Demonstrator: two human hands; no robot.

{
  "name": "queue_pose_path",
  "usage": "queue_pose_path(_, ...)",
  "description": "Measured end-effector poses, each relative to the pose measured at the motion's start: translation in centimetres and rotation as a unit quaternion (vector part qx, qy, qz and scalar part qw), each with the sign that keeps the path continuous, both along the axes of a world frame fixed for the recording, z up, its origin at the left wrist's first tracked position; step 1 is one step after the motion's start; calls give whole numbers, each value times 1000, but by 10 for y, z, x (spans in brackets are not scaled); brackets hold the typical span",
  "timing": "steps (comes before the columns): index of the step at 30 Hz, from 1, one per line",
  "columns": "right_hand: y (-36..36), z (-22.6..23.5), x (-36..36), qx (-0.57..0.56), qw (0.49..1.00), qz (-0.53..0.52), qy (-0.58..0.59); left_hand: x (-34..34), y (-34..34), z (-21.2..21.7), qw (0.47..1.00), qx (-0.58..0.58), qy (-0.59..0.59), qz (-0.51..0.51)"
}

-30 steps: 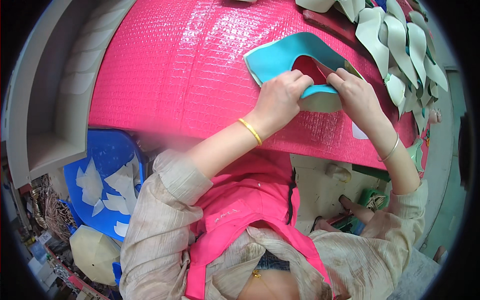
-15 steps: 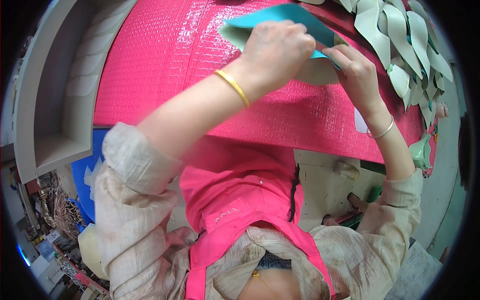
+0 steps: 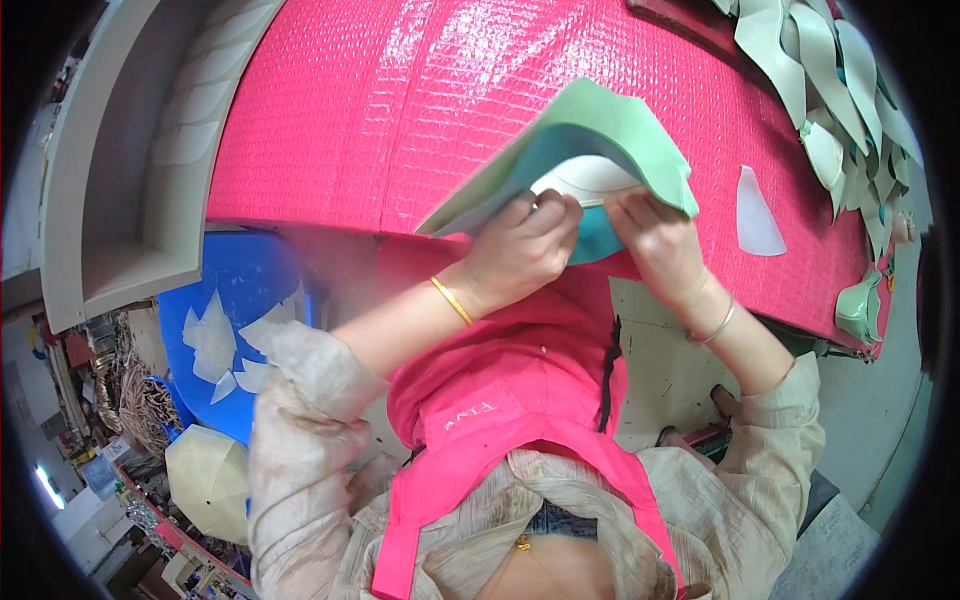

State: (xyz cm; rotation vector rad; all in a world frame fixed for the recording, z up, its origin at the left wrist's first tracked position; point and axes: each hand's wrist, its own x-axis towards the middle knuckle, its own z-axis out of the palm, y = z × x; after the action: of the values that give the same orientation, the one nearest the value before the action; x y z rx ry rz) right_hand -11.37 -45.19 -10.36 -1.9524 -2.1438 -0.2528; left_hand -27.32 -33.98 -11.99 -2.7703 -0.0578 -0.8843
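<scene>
Head view: a pale-green piece with blue inner faces is held up over the near edge of the pink table, flaring open around a smooth white curved part. The left hand pinches that part's lower left rim; the right hand grips the piece's right side, thumb and fingers together. The fingers cover parts of the gripped edges. The table's covering is glossy and embossed. Just right of the right hand lies a white tapered sheet; farther right, wavy pale panels overlap, cut off above. Left stands a grey open box; below it, a blue container holds jagged white scraps, partly behind the left sleeve.
</scene>
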Motion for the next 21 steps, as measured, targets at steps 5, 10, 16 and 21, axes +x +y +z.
queue_pose_path(5,41,25,18,-164,986,-15,40,5,-8,5,960,-252,-21,123)
queue_pose_path(10,85,39,37,-365,916,-19,163,17,0,-1,909,-375,-52,176)
queue_pose_path(16,97,48,24,-385,916,-51,104,24,6,1,904,-371,-9,213)
queue_pose_path(21,97,45,19,-368,927,-52,56,29,6,17,885,-370,137,245)
